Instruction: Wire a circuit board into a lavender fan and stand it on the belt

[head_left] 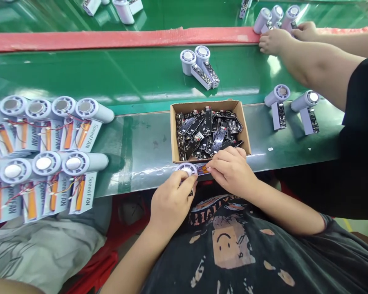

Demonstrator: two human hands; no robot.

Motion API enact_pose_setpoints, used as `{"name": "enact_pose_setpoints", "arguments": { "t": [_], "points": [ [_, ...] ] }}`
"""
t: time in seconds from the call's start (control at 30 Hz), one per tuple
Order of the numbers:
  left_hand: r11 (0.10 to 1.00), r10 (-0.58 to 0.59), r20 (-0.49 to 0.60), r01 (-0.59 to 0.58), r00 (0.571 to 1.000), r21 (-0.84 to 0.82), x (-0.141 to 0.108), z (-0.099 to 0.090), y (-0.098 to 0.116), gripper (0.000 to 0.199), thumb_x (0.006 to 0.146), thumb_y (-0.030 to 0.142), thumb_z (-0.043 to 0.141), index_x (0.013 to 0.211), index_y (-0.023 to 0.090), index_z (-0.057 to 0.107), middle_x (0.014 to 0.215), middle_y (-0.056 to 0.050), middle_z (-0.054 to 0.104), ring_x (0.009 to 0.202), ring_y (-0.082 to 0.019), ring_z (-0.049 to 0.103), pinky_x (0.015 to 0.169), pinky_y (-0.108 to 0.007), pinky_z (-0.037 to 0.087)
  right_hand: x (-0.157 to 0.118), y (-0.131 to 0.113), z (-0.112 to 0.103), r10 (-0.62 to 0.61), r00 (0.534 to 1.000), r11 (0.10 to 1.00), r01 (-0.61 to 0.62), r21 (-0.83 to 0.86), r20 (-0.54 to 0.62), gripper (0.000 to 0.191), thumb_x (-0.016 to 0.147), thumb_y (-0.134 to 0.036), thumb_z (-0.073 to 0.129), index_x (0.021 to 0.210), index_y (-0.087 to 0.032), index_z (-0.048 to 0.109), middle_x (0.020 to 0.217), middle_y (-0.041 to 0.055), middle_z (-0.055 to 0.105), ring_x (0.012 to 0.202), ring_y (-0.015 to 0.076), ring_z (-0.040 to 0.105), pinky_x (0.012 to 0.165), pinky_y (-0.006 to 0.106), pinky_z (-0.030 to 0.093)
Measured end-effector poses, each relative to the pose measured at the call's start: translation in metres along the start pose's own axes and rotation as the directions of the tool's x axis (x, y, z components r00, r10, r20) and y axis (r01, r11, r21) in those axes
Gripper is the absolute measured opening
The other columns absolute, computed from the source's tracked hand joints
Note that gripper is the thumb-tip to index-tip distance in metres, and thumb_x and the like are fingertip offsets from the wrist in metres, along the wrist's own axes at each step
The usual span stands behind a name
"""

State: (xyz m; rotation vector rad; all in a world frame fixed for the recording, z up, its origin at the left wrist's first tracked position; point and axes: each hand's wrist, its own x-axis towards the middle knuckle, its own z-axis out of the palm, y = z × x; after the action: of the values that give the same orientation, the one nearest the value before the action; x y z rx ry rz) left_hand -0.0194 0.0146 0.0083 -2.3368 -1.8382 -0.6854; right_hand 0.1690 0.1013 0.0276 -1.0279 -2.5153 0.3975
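Observation:
My left hand [173, 200] is wrapped around a pale lilac handheld fan [188, 168], its round head with the silver centre facing up. To its right, my right hand [233, 169] has its fingers closed in a pinch at the fan's handle, where orange and purple parts show between the hands. What the right fingertips pinch is too small and covered to make out. Just beyond both hands, a cardboard box [248, 141] holds several black circuit boards [207, 120].
Rows of fans with orange batteries and wires [87, 110] lie at left. Two fans with fitted boards [199, 67] stand on the green belt [125, 77]; two more [306, 110] are at right. A co-worker's hands [276, 41] touch fans by a red strip [125, 39].

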Motion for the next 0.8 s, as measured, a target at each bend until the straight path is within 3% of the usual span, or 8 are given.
{"name": "enact_pose_setpoints", "arguments": {
  "t": [0.1,0.27,0.47,0.63,0.73,0.8],
  "points": [
    [0.999,-0.015,0.014,0.015,1.000,-0.029,0.002,-0.004,0.001,0.015,0.092,0.019,0.058,0.102,0.018,0.069,0.090,-0.004,0.065,0.066,-0.014,0.061,0.054,-0.026,0.045,-0.005,0.002,-0.001,-0.002,1.000,1.000,0.002,0.025,0.006,0.021,0.097,-0.027,0.053,0.087,-0.023,0.071,0.086,-0.0001,0.070,0.084,0.0178,0.049,0.078,0.035,0.027],
    [0.992,0.007,0.087,0.004,0.996,-0.128,0.019,-0.015,0.006,0.023,0.095,0.024,0.055,0.115,0.018,0.064,0.097,-0.004,0.067,0.077,-0.016,0.064,0.062,-0.027,0.050,-0.007,0.001,0.006,-0.016,0.995,0.999,0.020,0.037,-0.097,0.018,0.095,-0.027,0.056,0.087,-0.023,0.071,0.086,-0.0005,0.070,0.086,0.0180,0.049,0.080,0.036,0.028],
    [0.999,0.007,0.160,-0.012,0.987,0.033,0.026,-0.011,0.009,0.017,0.093,0.022,0.056,0.102,0.018,0.069,0.090,-0.004,0.063,0.067,-0.015,0.059,0.053,-0.028,0.043,-0.023,0.007,0.010,-0.031,0.970,0.996,0.009,-0.094,-0.243,0.014,0.088,-0.025,0.062,0.077,-0.025,0.071,0.087,0.0023,0.064,0.090,0.0202,0.047,0.080,0.038,0.029],
    [0.998,-0.016,0.118,0.008,0.993,0.064,0.024,-0.008,0.009,0.018,0.093,0.024,0.057,0.103,0.017,0.070,0.087,-0.004,0.062,0.063,-0.015,0.057,0.051,-0.029,0.040,-0.045,0.008,0.019,-0.194,0.939,0.969,0.138,-0.206,-0.283,0.005,0.084,-0.027,0.068,0.082,-0.031,0.070,0.090,-0.0020,0.065,0.092,0.0194,0.046,0.088,0.040,0.029],
    [0.984,0.171,0.109,-0.174,0.979,0.028,0.025,-0.007,0.008,0.021,0.094,0.022,0.055,0.108,0.018,0.069,0.087,-0.004,0.064,0.066,-0.016,0.058,0.053,-0.030,0.040,-0.049,0.005,0.025,-0.261,0.933,0.952,0.208,-0.223,-0.247,0.011,0.084,-0.024,0.068,0.085,-0.035,0.069,0.094,-0.0054,0.067,0.094,0.0185,0.047,0.094,0.039,0.026],
    [0.943,0.333,0.088,-0.334,0.939,-0.002,0.026,-0.005,0.006,0.019,0.094,0.021,0.053,0.106,0.019,0.069,0.085,-0.003,0.067,0.067,-0.016,0.059,0.054,-0.030,0.039,-0.048,0.004,0.027,-0.263,0.937,0.953,0.214,-0.216,-0.231,0.012,0.085,-0.022,0.066,0.080,-0.033,0.068,0.096,-0.0057,0.068,0.095,0.0182,0.047,0.094,0.039,0.025]
  ]
}}
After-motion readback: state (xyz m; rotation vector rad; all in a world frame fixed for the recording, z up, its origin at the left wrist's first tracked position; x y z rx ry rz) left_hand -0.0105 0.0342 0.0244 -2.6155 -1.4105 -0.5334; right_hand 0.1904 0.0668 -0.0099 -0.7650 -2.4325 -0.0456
